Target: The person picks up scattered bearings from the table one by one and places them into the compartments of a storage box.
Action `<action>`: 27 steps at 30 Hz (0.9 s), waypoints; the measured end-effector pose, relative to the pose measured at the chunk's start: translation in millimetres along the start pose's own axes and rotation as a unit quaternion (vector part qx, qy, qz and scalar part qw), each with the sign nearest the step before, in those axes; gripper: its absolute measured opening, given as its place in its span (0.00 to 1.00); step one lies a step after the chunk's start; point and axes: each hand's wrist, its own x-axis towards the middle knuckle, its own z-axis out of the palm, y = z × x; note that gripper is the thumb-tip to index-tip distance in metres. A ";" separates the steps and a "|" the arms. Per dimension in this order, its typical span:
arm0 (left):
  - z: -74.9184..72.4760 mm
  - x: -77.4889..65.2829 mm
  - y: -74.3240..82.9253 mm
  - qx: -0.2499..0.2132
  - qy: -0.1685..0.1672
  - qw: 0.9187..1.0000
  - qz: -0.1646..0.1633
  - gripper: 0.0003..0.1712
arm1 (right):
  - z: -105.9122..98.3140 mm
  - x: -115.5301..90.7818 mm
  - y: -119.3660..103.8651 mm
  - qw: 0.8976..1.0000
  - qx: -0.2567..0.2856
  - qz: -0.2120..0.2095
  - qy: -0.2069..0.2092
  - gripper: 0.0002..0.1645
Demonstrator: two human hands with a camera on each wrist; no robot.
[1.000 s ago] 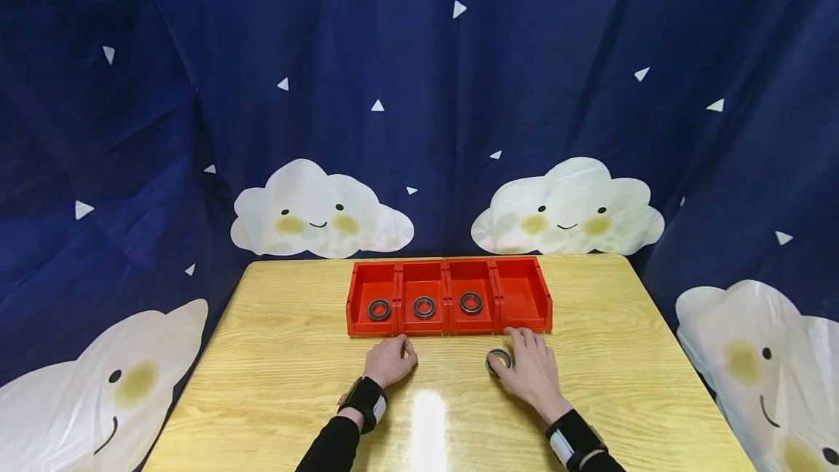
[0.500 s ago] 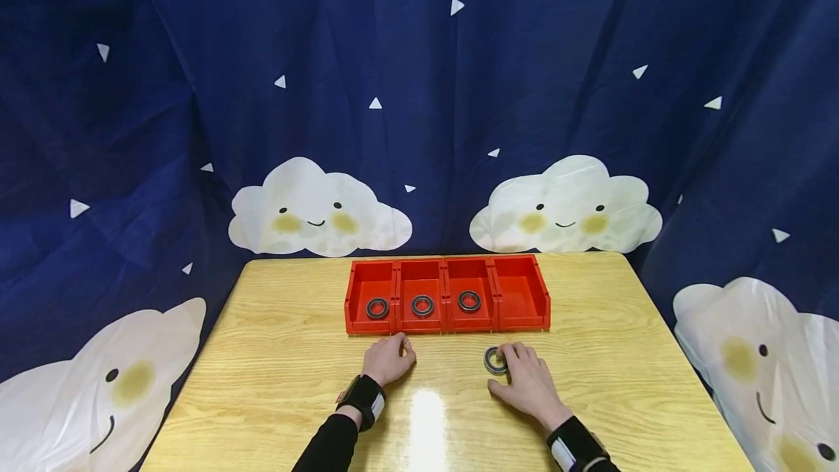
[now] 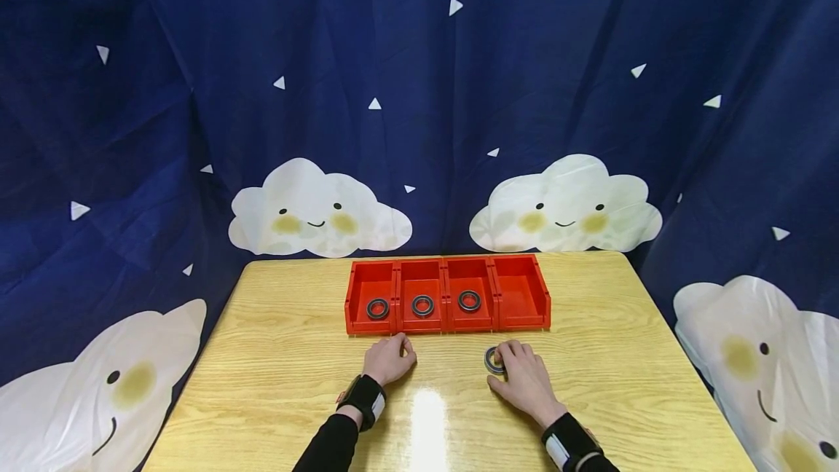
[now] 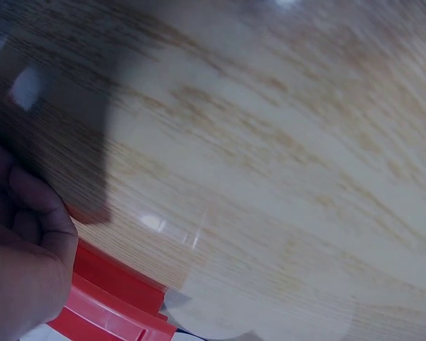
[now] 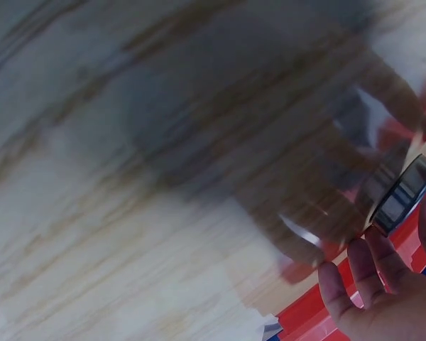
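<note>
A ball bearing (image 3: 490,360), dark-rimmed and ring-shaped, lies flat on the table in front of the red bins in the head view. My right hand (image 3: 524,381) is over its right side, fingertips at the ring and thumb near its front edge. The right wrist view shows the bearing (image 5: 403,195) between the thumb and the spread fingers (image 5: 368,273). On the table before the left bins rests my left hand (image 3: 388,360), its fingers loosely curled with nothing visible in them. In the left wrist view this hand (image 4: 28,249) sits close to the red bin edge.
A row of joined red bins (image 3: 448,326) stands toward the back of the wooden table (image 3: 282,370). Single bearings lie in the left bin (image 3: 377,309), the one beside it (image 3: 422,305) and the third (image 3: 469,301). A dark blue curtain (image 3: 419,42) hangs behind.
My right hand has drawn back from the front edge of the rightmost bin, and its fingertips have come to the loose bearing. The left hand stays in place.
</note>
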 end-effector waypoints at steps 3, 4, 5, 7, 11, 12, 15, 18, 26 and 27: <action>-0.4 1.2 0.2 0.003 -0.009 1.000 -0.010 0.06 | -0.4 0.6 -1.2 1.000 -0.001 -0.004 0.009 0.22; -0.2 1.9 0.0 -0.001 -0.015 1.000 -0.018 0.06 | -0.4 0.8 -1.4 1.000 -0.002 -0.006 0.012 0.21; 0.2 2.8 -0.4 0.002 -0.019 1.000 -0.022 0.06 | -0.4 1.0 -1.5 1.000 -0.002 -0.008 0.015 0.21; 1.1 4.0 -0.9 0.006 -0.024 0.999 -0.027 0.06 | -0.2 1.5 -1.6 1.000 -0.004 -0.010 0.021 0.20; 1.6 3.9 -0.7 0.011 -0.027 0.999 -0.026 0.06 | 0.5 2.5 -0.9 0.999 -0.009 -0.012 0.028 0.20; 1.2 3.4 -0.2 0.011 -0.027 0.999 -0.026 0.06 | 0.7 2.7 -0.6 0.999 -0.010 -0.013 0.029 0.20; 0.6 2.1 1.0 0.010 -0.025 0.999 -0.025 0.06 | 1.4 3.0 0.3 0.999 -0.013 -0.014 0.031 0.20; 0.4 1.7 1.5 0.010 -0.024 0.999 -0.024 0.06 | 2.3 3.6 1.1 0.999 -0.014 -0.014 0.031 0.20; 1.1 1.8 1.7 0.012 -0.024 0.999 -0.027 0.06 | 3.5 4.4 3.8 0.999 0.001 -0.017 0.038 0.20; 1.0 1.9 1.7 0.011 -0.024 0.999 -0.028 0.06 | 3.8 4.5 4.7 0.999 0.005 -0.019 0.042 0.20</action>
